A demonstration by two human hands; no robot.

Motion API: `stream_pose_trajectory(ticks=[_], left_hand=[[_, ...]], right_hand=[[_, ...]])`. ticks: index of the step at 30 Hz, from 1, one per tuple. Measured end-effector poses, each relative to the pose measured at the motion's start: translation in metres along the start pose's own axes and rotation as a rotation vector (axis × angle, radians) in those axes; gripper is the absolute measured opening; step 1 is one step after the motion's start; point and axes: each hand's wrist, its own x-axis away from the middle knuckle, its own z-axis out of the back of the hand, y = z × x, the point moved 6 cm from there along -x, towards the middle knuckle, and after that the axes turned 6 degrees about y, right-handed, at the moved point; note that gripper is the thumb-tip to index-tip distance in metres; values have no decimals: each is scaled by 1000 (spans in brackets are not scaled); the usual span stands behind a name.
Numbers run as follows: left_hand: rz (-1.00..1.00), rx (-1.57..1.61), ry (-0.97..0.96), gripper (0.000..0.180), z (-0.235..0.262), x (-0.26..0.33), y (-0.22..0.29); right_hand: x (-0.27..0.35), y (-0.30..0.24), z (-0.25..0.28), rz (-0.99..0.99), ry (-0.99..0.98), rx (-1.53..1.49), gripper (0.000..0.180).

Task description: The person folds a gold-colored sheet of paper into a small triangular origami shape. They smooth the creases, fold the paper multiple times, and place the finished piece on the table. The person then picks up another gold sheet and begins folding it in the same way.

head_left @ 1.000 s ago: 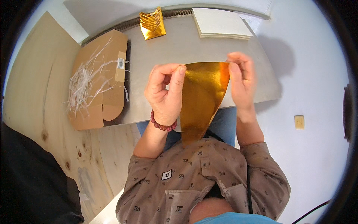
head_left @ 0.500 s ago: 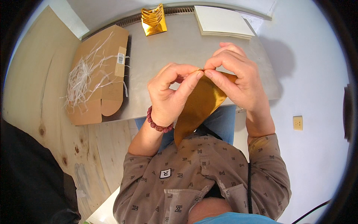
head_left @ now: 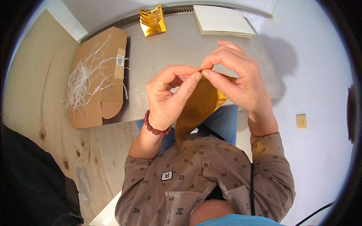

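- Gold sheet (head_left: 200, 107) raised above the grey table (head_left: 177, 49), curled into a cone, tip hanging toward the lap.
- Left hand (head_left: 167, 96) pinching the sheet's upper edge, thumb against forefinger.
- Right hand (head_left: 235, 77) pinching the same spot, fingertips meeting the left's, apparently to bring the two edges together.
- Folded gold pieces (head_left: 152, 20) stacked at the table's far edge, beside white sheets (head_left: 222, 20).
- Cardboard box (head_left: 100, 75) with pale shredded strips (head_left: 83, 81) lying to the left, well apart from both hands.
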Motion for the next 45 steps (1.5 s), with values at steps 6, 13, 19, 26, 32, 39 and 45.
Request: stream_pose_trajectory(ticks=[6, 13, 19, 26, 32, 39, 45], left_hand=[[53, 20, -26, 10, -2, 1, 0], [58, 1, -38, 9, -4, 0, 0], [59, 2, -54, 9, -5, -1, -4], [58, -34, -54, 9, -6, -1, -4], [133, -13, -65, 9, -6, -3, -11], [181, 15, -160, 13, -3, 2, -13], [225, -18, -181, 10, 20, 9, -16]], right_hand=[[-1, 1, 0, 7, 1, -19, 6], [1, 5, 0, -30, -8, -33, 6], [1, 8, -1, -88, -13, -102, 7], [2, 9, 0, -132, -22, -118, 5], [4, 18, -4, -265, -80, -246, 3], [7, 26, 2, -285, 19, -253, 3], [12, 34, 13, -395, 123, -258, 4]])
